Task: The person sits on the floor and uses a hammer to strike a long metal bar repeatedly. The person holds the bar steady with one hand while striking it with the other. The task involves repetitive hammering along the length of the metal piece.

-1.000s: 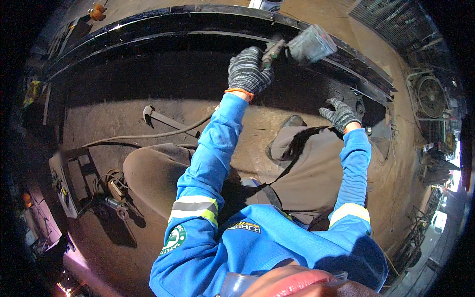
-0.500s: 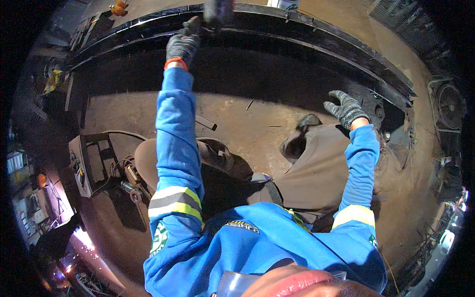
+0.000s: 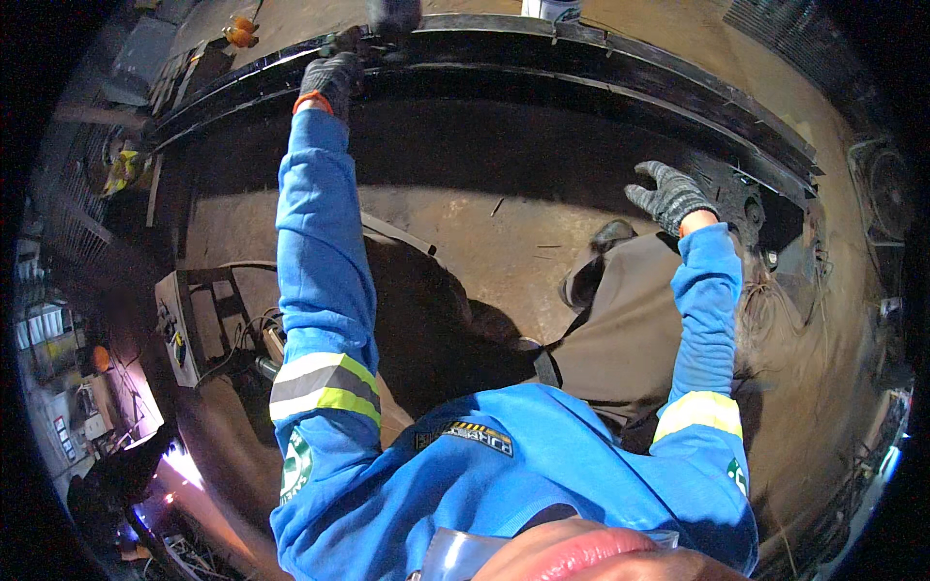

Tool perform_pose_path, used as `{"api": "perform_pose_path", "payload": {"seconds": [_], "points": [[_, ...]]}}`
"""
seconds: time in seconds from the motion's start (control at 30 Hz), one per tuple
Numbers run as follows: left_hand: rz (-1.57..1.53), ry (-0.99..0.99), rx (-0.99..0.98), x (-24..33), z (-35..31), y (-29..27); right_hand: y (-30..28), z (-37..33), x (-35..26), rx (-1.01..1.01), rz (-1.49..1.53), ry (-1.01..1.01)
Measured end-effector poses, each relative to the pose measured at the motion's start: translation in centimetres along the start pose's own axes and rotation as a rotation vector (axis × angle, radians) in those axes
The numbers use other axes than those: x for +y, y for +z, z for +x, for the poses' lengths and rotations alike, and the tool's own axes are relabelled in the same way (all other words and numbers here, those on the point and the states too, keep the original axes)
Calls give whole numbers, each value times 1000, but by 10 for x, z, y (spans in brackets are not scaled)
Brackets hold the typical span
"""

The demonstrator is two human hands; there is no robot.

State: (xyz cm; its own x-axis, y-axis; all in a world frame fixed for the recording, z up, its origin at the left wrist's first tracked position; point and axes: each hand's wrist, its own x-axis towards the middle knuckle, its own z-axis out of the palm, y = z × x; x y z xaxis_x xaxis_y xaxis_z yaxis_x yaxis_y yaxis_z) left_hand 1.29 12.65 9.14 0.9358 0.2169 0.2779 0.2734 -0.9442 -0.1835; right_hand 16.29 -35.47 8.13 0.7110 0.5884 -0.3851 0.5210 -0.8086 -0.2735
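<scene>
Blue sleeves (image 3: 318,232) run out from the body, the left one stretched well forward, the right bent lower. We note the left hand (image 3: 327,81), in a grey knit glove with an orange cuff, closed round the handle of a dark tool; its fingers are partly hidden, so how tightly they wrap we cannot tell. The tool's cylindrical body (image 3: 393,15) sits over the far side of a long dark beam (image 3: 581,53), cut by the upper picture edge — whether it touches the beam, we cannot tell.

Right hand (image 3: 672,197), gloved alike: fingers loosely spread, thumb side apart, nothing visible in it. It hangs near a dark round part (image 3: 752,211) close to the beam's right end.

Around these we record a white bucket (image 3: 552,10) beyond the beam, an orange object (image 3: 240,33) farther left — and a flat bar (image 3: 401,234) just beside the left sleeve.
</scene>
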Motion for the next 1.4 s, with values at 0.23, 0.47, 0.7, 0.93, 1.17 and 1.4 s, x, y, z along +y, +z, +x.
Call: {"api": "perform_pose_path", "payload": {"seconds": [0.23, 0.47, 0.7, 0.93, 1.17, 1.4], "points": [[-355, -182, -210, 98, 37, -61, 1, 4, -14, 3, 2, 4], [-125, 339, 15, 113, 39, -59, 4, 5, -24, 38, -225, -49], [-16, 620, 432, 108, 62, -27, 20, 25, -9, -90, -239, 113], [212, 423, 114, 116, 38, -53, -1, 10, -39, -108, -228, 22], [-78, 231, 7, 79, 23, -54, 3, 11, -33, -40, -13, -14], [-42, 123, 74, 4, -2, -17, 7, 13, -30, -3, -28, -56]]}}
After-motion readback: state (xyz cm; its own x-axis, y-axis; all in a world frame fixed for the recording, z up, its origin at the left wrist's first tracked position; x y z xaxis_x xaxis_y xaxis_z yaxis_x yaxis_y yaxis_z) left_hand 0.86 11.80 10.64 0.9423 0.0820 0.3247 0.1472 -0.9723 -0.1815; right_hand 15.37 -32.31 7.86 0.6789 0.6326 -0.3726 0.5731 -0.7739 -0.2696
